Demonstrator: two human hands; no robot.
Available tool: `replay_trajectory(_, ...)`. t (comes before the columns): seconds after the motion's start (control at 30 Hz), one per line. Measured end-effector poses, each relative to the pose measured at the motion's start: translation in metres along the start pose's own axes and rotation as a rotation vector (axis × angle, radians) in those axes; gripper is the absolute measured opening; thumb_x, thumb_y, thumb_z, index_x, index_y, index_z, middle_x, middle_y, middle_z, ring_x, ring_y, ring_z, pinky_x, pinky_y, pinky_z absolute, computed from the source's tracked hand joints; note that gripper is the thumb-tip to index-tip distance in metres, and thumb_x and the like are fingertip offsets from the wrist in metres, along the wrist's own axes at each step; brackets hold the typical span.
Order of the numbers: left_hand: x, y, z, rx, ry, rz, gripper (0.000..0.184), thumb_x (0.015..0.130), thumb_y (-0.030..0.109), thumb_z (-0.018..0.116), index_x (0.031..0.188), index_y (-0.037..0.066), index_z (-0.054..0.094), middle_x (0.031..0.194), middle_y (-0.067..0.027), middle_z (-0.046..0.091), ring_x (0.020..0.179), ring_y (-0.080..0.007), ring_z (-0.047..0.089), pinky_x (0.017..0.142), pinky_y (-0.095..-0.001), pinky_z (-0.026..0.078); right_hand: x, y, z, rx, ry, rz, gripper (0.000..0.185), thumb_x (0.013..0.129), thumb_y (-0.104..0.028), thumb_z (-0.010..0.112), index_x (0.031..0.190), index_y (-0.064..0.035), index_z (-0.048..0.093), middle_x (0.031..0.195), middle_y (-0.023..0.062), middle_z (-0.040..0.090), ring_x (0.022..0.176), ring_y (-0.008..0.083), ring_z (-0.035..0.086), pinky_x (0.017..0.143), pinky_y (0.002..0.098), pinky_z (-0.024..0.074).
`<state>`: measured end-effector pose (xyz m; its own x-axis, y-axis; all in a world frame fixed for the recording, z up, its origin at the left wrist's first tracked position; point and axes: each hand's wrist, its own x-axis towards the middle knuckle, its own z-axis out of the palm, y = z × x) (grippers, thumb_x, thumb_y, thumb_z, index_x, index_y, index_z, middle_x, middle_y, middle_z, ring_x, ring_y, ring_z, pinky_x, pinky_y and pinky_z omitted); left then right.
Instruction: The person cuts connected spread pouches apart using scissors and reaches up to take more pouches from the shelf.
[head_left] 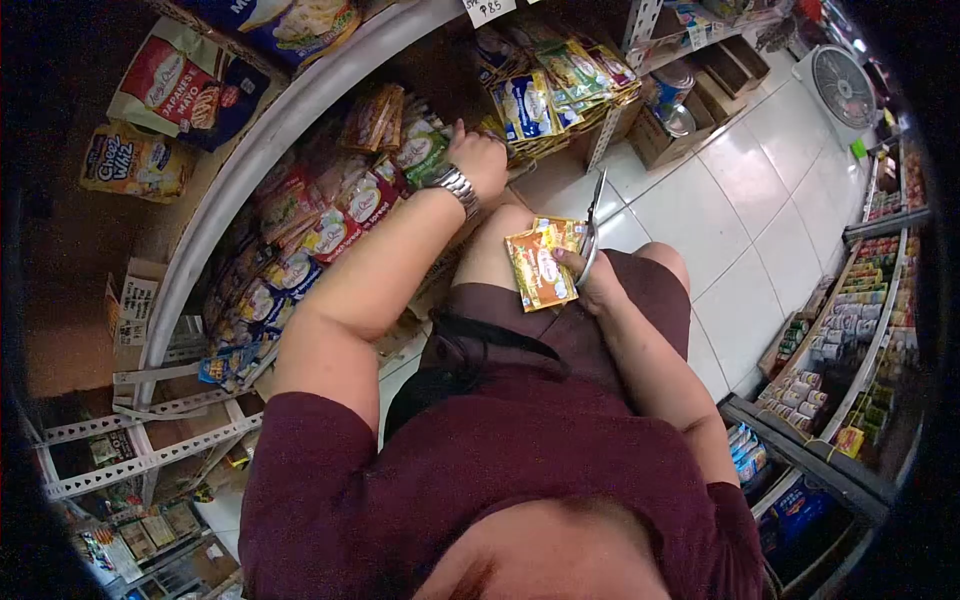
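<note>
Reaching among shelved packets (418, 152), the left hand (480, 165) hides its grip; the right hand's (600, 283) fingers hold orange packets (540, 275) and scissors (598, 200) above the lap (490, 312). Moving them likely needs steady blades.
</note>
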<state>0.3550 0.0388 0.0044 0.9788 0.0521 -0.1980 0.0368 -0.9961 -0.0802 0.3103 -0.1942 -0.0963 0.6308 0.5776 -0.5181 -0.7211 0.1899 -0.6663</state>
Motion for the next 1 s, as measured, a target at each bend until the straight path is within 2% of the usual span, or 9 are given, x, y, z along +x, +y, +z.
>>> replay_trajectory(0.03, 0.011, 0.000, 0.005, 0.062, -0.153, -0.020, 0.039, 0.080, 0.034, 0.061, 0.104, 0.003, 0.062, 0.113, -0.0171, 0.061, 0.108, -0.0320, 0.055, 0.106, -0.0537, 0.023, -0.002, -0.003, 0.003, 0.028, -0.016, -0.007, 0.044, 0.080, -0.006, 0.066, 0.115, 0.0104, 0.045, 0.099, 0.0164, 0.061, 0.083, 0.0230, 0.064, 0.071, 0.0333, 0.0552)
replay_trajectory(0.17, 0.030, -0.012, 0.008, 0.040, -0.043, 0.026, 0.046, 0.076, 0.041, 0.064, 0.102, 0.005, 0.063, 0.107, -0.0163, 0.064, 0.104, -0.0308, 0.059, 0.097, -0.0541, 0.032, 0.002, 0.001, -0.003, 0.013, -0.034, -0.023, 0.043, 0.079, -0.005, 0.067, 0.113, 0.0096, 0.047, 0.099, 0.0159, 0.062, 0.083, 0.0227, 0.064, 0.071, 0.0330, 0.0545)
replay_trajectory(0.3, 0.038, -0.017, 0.002, -0.037, -0.183, -0.022, 0.044, 0.066, 0.028, 0.067, 0.102, 0.004, 0.063, 0.105, -0.0180, 0.063, 0.099, -0.0331, 0.060, 0.083, -0.0484, 0.043, 0.002, -0.002, -0.002, 0.052, -0.053, -0.020, 0.044, 0.078, -0.007, 0.068, 0.113, 0.0093, 0.047, 0.098, 0.0155, 0.062, 0.082, 0.0223, 0.064, 0.070, 0.0328, 0.0542)
replay_trajectory(0.37, 0.033, -0.014, 0.004, -0.074, -0.099, -0.044, 0.044, 0.063, 0.025, 0.067, 0.099, 0.000, 0.060, 0.098, -0.0205, 0.063, 0.093, -0.0363, 0.061, 0.080, -0.0465, 0.046, 0.004, -0.001, -0.003, 0.015, -0.045, 0.005, 0.044, 0.078, -0.008, 0.069, 0.113, 0.0091, 0.047, 0.098, 0.0154, 0.062, 0.083, 0.0220, 0.064, 0.071, 0.0328, 0.0540)
replay_trajectory(0.43, 0.026, -0.010, 0.007, -0.176, 0.288, -0.021, 0.044, 0.063, 0.027, 0.068, 0.092, -0.004, 0.057, 0.091, -0.0228, 0.064, 0.088, -0.0387, 0.062, 0.083, -0.0467, 0.046, 0.002, -0.004, -0.001, 0.019, -0.036, 0.024, 0.044, 0.078, -0.007, 0.069, 0.113, 0.0090, 0.047, 0.098, 0.0152, 0.062, 0.084, 0.0220, 0.064, 0.072, 0.0328, 0.0539)
replay_trajectory(0.57, 0.029, 0.004, 0.007, -0.358, 0.261, -0.168, 0.064, 0.069, 0.032, 0.073, 0.109, -0.007, 0.043, 0.088, -0.0241, 0.063, 0.081, -0.0399, 0.062, 0.075, -0.0449, 0.050, 0.001, -0.002, 0.001, 0.052, -0.014, -0.009, 0.043, 0.078, -0.006, 0.070, 0.112, 0.0082, 0.048, 0.100, 0.0148, 0.062, 0.087, 0.0219, 0.063, 0.076, 0.0326, 0.0534)
replay_trajectory(0.6, 0.029, 0.007, 0.006, -0.404, 0.256, -0.153, 0.077, 0.072, 0.032, 0.073, 0.125, -0.007, 0.031, 0.088, -0.0247, 0.063, 0.080, -0.0401, 0.062, 0.072, -0.0452, 0.050, 0.002, -0.002, 0.000, 0.051, -0.011, -0.010, 0.043, 0.078, -0.006, 0.070, 0.112, 0.0082, 0.048, 0.100, 0.0148, 0.062, 0.087, 0.0219, 0.063, 0.076, 0.0326, 0.0534)
replay_trajectory(0.77, 0.032, 0.021, 0.006, -0.514, 0.253, -0.114, 0.088, 0.074, 0.032, 0.071, 0.139, 0.000, 0.022, 0.094, -0.0264, 0.062, 0.084, -0.0400, 0.062, 0.075, -0.0455, 0.049, 0.001, -0.003, 0.001, 0.057, -0.033, 0.007, 0.041, 0.078, -0.005, 0.069, 0.112, 0.0071, 0.049, 0.101, 0.0147, 0.062, 0.088, 0.0212, 0.063, 0.077, 0.0327, 0.0530)
replay_trajectory(1.0, 0.048, 0.023, -0.007, -0.454, 0.418, -0.055, 0.075, 0.069, 0.034, 0.075, 0.126, -0.001, 0.043, 0.115, -0.0232, 0.051, 0.108, -0.0376, 0.049, 0.095, -0.0412, 0.041, 0.000, -0.004, 0.001, 0.036, -0.024, 0.002, 0.040, 0.078, -0.004, 0.069, 0.111, 0.0077, 0.050, 0.101, 0.0146, 0.062, 0.086, 0.0214, 0.063, 0.076, 0.0325, 0.0532)
